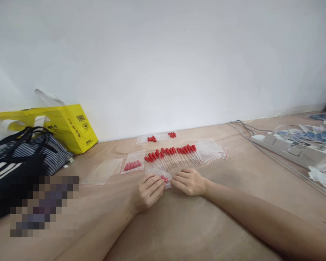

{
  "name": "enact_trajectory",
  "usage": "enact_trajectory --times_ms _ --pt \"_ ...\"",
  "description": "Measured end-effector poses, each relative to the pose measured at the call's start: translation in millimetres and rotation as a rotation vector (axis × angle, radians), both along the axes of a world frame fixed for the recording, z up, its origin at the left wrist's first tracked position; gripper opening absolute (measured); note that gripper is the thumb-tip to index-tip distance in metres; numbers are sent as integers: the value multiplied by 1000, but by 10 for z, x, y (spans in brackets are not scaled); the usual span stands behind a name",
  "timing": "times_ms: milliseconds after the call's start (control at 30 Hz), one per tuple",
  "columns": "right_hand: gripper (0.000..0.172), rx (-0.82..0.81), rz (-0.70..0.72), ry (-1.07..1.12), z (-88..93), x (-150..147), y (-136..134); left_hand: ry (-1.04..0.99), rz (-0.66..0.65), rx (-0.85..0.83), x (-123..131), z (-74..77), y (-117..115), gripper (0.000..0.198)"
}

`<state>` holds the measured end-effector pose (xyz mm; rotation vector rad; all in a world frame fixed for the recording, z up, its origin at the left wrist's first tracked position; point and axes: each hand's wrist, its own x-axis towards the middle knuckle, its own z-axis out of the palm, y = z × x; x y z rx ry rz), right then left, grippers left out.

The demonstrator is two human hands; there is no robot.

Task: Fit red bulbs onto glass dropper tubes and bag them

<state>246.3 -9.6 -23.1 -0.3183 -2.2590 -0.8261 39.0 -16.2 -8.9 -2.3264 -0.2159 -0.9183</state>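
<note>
Low over the wooden table (157,224), my left hand (149,190) pinches one side of a small clear zip bag (167,185). From the other side, my right hand (189,182) has its fingers closed on the bag's edge. Red rubber bulbs (164,178) show inside it, partly hidden by my fingers. Just beyond lies a fanned row of droppers (174,154), thin clear tubes with red bulbs pointing away from me. Left of the row rests a zip bag of red-bulbed droppers (132,165), and farther left a flat clear bag (101,173).
More clear bags (210,149) lie right of the row. Bagged droppers (157,138) lie near the wall (163,65). At left stand a yellow bag (81,127) and a black bag (13,177). A power strip (290,150) with cables (277,157) sits at right.
</note>
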Motion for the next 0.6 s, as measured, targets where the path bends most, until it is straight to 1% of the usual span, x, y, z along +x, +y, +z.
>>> enact_trajectory --times_ms 233,333,467,600 --pt "22 1 -6 -45 -5 -25 8 33 6 74 32 31 -14 11" --pt "22 1 -13 -51 4 -34 4 54 -9 76 28 35 -10 12" --pt "17 16 -26 -36 20 -45 -8 54 -22 67 38 44 -14 11" --pt "21 28 -17 -66 24 -32 0 53 -1 76 -20 52 -30 12"
